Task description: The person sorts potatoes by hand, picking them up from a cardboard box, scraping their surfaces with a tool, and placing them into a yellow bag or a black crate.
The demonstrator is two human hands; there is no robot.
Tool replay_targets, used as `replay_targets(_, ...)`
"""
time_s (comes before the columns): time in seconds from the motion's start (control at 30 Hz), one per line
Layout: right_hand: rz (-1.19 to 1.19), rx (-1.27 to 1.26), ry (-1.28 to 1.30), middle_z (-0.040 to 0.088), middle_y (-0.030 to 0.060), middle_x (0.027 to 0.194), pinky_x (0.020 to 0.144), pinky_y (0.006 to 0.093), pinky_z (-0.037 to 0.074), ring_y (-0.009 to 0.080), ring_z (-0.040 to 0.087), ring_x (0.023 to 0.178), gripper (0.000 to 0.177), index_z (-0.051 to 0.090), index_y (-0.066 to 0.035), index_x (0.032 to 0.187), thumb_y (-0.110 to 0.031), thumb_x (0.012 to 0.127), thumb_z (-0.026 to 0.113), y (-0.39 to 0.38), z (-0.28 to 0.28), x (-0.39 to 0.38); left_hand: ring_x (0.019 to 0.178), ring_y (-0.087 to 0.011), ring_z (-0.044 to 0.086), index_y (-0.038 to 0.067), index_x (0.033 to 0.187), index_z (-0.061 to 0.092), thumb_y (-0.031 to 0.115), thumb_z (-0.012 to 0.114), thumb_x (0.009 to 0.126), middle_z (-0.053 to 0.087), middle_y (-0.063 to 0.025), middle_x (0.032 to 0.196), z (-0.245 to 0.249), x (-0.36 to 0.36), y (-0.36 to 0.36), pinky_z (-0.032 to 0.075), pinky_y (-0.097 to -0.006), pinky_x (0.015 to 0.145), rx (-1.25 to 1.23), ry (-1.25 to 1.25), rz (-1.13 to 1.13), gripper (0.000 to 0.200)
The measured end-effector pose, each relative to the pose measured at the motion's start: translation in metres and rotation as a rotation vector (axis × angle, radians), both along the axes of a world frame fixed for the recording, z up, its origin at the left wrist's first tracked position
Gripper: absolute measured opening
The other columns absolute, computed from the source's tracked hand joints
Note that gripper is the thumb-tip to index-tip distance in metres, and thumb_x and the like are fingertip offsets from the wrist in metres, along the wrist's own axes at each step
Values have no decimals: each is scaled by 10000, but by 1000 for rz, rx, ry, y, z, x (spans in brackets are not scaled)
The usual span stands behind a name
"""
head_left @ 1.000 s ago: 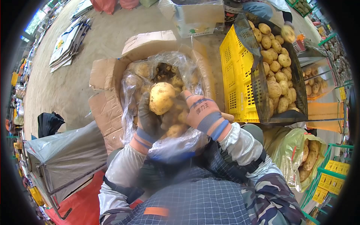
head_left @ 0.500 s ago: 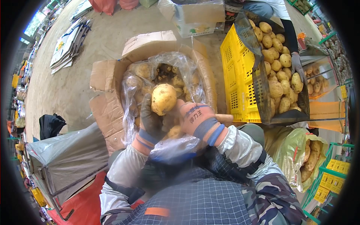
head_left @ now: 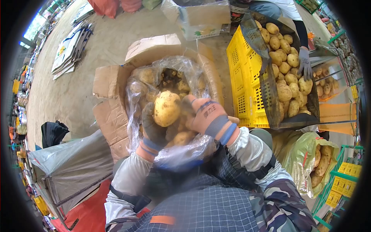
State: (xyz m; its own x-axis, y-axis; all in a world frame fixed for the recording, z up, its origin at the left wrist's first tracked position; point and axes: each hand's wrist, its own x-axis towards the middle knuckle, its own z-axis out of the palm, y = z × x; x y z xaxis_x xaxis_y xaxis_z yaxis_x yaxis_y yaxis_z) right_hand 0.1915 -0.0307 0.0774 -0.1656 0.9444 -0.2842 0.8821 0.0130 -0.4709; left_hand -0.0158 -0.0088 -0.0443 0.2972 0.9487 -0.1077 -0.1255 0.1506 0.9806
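A large yellow potato (head_left: 167,108) is held up between both my gloved hands above a cardboard box (head_left: 116,85). My left hand (head_left: 152,127), in a dark glove, cups it from the left and below. My right hand (head_left: 206,116), in an orange glove with blue printing, presses on its right side. The box is lined with a clear plastic bag (head_left: 135,89) and holds several potatoes; one potato (head_left: 184,137) lies just under my hands.
A yellow crate (head_left: 243,73) lined in black, full of potatoes, stands to the right; another person's gloved hand (head_left: 304,62) reaches into it. A bag of potatoes (head_left: 309,162) sits lower right. A grey-covered frame (head_left: 73,162) is at left, flattened cartons (head_left: 71,44) far left.
The potato has turned and shifted slightly in my hands, staying above the box. The other person's hand has moved up along the yellow crate's far side.
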Motion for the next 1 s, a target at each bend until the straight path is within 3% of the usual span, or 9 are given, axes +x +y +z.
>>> replay_targets(0.07,-38,43,2,710,177,1084,901,410,532,338,687,1024,297,557,-71,1174,-254,941,581,4,-1,12,1014,-248,683,53,1368,528,503,523,965,664,-151,1199,-6,-4,-2,581,-362,814,0,-40,-27,604)
replay_targets(0.1,-59,64,2,710,174,1098,915,410,529,340,684,1031,313,561,-68,1188,-254,938,587,5,-3,15,1066,-233,661,44,1390,503,437,561,940,645,-140,1236,35,2,-4,555,-352,872,-188,-282,-94,600)
replay_targets(0.17,-67,138,-58,702,165,1145,947,402,516,331,670,1072,352,563,-67,1235,-230,925,596,0,-12,14,1120,-221,638,31,1417,475,367,606,911,623,-129,1278,65,8,-3,530,-339,926,-330,-451,-150,621)
replay_targets(0.2,-69,174,-86,699,161,1168,963,398,510,327,663,1092,374,563,-66,1259,-218,918,601,-2,-14,12,1123,-224,636,27,1422,472,364,613,908,620,-128,1283,68,10,-2,531,-337,921,-282,-378,-135,631)
replay_targets(0.3,53,-209,-145,677,163,1231,991,393,494,308,628,1175,431,551,-67,1310,-202,906,618,8,10,7,1139,-231,626,14,1422,469,363,624,902,613,-130,1294,69,11,0,533,-336,925,-225,-302,-86,645)
replay_targets(0.4,77,-220,-86,649,208,1276,1016,421,490,360,617,1197,586,505,-84,1415,-395,929,601,8,4,12,1150,-231,616,6,1417,468,369,629,901,607,-133,1301,76,12,3,522,-345,955,-127,-232,-87,651)
replay_targets(0.5,-36,53,-82,691,179,1176,977,394,504,327,642,1155,385,585,-60,1255,-196,898,629,6,-6,23,1154,-224,605,-2,1411,466,352,650,892,604,-134,1293,85,11,6,503,-350,986,5,-82,-148,655)
replay_targets(0.83,6,31,-160,716,179,1089,919,394,537,324,690,1072,240,606,-81,1125,-208,926,564,7,-13,22,1126,-206,606,-4,1406,471,209,716,847,631,-142,1243,84,10,6,492,-345,984,275,265,-172,647)
replay_targets(1.0,90,-95,-212,721,172,1088,884,401,554,325,695,1060,224,602,-73,1123,-156,921,553,5,-3,8,1130,-220,613,-3,1395,490,186,727,818,640,-147,1236,83,8,10,493,-350,992,315,269,-174,651)
